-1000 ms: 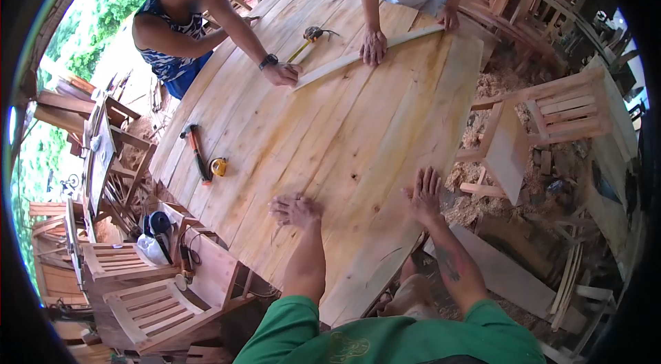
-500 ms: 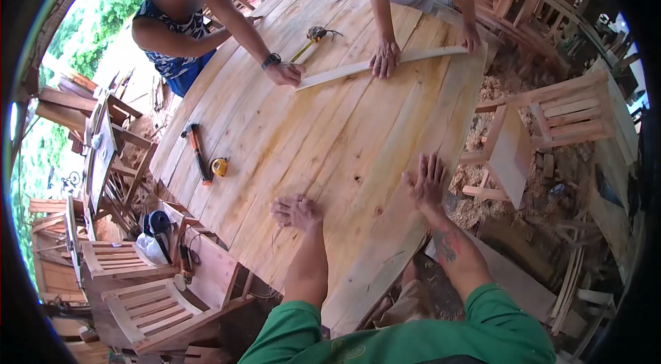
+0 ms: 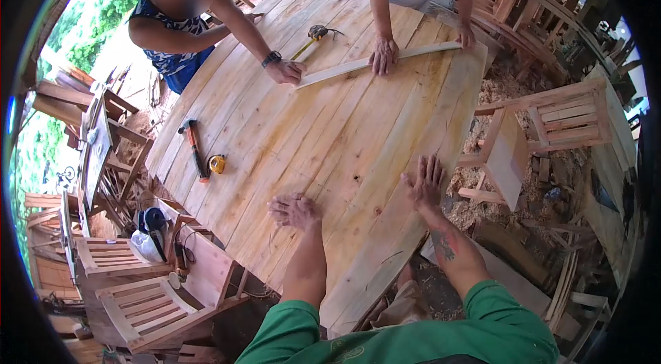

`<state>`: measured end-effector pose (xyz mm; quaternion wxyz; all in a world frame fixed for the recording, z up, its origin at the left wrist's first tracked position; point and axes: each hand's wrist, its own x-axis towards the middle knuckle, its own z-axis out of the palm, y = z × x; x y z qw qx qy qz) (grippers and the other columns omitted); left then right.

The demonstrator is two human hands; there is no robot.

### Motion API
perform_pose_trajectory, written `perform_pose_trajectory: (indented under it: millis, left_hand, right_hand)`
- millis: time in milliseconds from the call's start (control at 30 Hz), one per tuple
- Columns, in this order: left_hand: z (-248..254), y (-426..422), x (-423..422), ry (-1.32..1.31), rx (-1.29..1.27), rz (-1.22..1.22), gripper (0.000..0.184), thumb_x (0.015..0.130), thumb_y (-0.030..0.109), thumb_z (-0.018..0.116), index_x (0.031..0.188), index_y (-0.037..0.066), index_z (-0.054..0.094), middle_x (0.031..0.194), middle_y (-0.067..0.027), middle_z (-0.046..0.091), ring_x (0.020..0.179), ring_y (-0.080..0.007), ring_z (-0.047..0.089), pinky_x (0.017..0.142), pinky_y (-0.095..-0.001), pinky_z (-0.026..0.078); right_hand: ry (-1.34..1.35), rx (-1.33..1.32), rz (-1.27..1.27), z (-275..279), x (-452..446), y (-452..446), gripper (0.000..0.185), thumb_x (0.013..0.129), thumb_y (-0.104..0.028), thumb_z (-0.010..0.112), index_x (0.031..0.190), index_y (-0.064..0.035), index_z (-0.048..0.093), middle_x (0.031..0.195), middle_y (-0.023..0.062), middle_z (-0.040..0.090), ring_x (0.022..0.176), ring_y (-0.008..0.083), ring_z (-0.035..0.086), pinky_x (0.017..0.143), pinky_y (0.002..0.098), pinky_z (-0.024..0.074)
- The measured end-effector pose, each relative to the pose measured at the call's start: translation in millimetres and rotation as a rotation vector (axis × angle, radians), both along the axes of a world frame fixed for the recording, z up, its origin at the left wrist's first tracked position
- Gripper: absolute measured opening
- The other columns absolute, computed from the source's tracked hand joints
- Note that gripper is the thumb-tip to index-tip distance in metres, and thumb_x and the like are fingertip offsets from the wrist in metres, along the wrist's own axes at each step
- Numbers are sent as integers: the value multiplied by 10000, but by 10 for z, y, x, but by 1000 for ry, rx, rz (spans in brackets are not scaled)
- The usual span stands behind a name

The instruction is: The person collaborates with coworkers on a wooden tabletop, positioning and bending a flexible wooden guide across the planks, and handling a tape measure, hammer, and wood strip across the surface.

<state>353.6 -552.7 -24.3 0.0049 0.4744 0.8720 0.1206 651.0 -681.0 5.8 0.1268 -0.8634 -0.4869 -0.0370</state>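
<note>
Both my hands rest on a large wooden tabletop (image 3: 323,157) made of joined planks. My left hand (image 3: 296,212) lies flat on the near part, its fingers spread and pointing left. Near the right edge, my right hand (image 3: 425,182) is also laid down with fingers apart, holding nothing. Across the far part runs a thin pale wooden strip (image 3: 351,67). One person's hand (image 3: 284,72) presses its left end, while another person's hands (image 3: 383,56) hold it at the middle and right end.
A hammer (image 3: 195,151) and a yellow tape measure (image 3: 217,164) lie on the left of the tabletop. Another tape measure (image 3: 317,33), its blade drawn out, lies farther back. Wooden chairs (image 3: 148,309) stand at lower left, and one chair (image 3: 544,123) stands right, among wood shavings.
My hands have stayed in nearly the same place on the tabletop. The view has shifted slightly, and the strip's right end sits a little farther left and up in the picture.
</note>
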Motion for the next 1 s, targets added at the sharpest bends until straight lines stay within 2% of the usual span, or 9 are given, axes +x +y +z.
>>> perform_pose_trajectory:
  millis: [133, 200, 267, 700, 800, 1000]
  left_hand:
    - [116, 1, 10, -5, -100, -27, 759, 845, 430, 436, 1443, 33, 193, 1513, -207, 132, 1387, -410, 128, 1081, -573, 139]
    - [247, -54, 56, -98, -122, -15, 700, 887, 373, 368, 1447, 8, 158, 1516, -222, 101, 1387, -406, 123, 1068, -592, 143]
    - [282, -100, 89, -72, -154, -48, 724, 878, 385, 382, 1450, 12, 141, 1516, -224, 89, 1387, -406, 123, 1065, -593, 148]
    - [162, -38, 35, 23, -247, -28, 721, 886, 404, 366, 1456, 32, 129, 1516, -207, 88, 1386, -385, 140, 1060, -567, 181]
    - [193, -41, 54, 12, -198, -19, 729, 881, 404, 373, 1459, 34, 126, 1517, -207, 83, 1381, -392, 144, 1057, -571, 179]
    - [386, -90, 108, -71, -200, -8, 730, 884, 398, 366, 1461, 26, 118, 1528, -206, 49, 1389, -397, 117, 1062, -574, 155]
  right_hand:
    - [6, -7, -40, -30, -22, 7, 758, 875, -542, 435, 1433, -56, 276, 1496, 230, 177, 1390, 389, 143, 1119, 548, 73]
    - [-32, 3, -35, -71, -5, -3, 762, 870, -546, 437, 1433, -58, 278, 1496, 230, 176, 1391, 386, 144, 1121, 546, 67]
    - [-7, 5, -72, -23, 0, -15, 767, 869, -550, 434, 1433, -54, 277, 1497, 229, 176, 1392, 384, 143, 1123, 543, 62]
    - [100, 39, -23, 58, 3, -38, 756, 890, -535, 416, 1444, -52, 237, 1493, 242, 167, 1397, 377, 120, 1127, 532, 44]
    - [68, 44, -20, 59, 2, -20, 754, 881, -524, 448, 1441, -63, 240, 1488, 238, 185, 1386, 399, 145, 1118, 549, 86]
    - [67, 29, -9, 51, -2, -18, 772, 872, -529, 464, 1431, -41, 251, 1490, 236, 170, 1389, 398, 119, 1116, 553, 73]
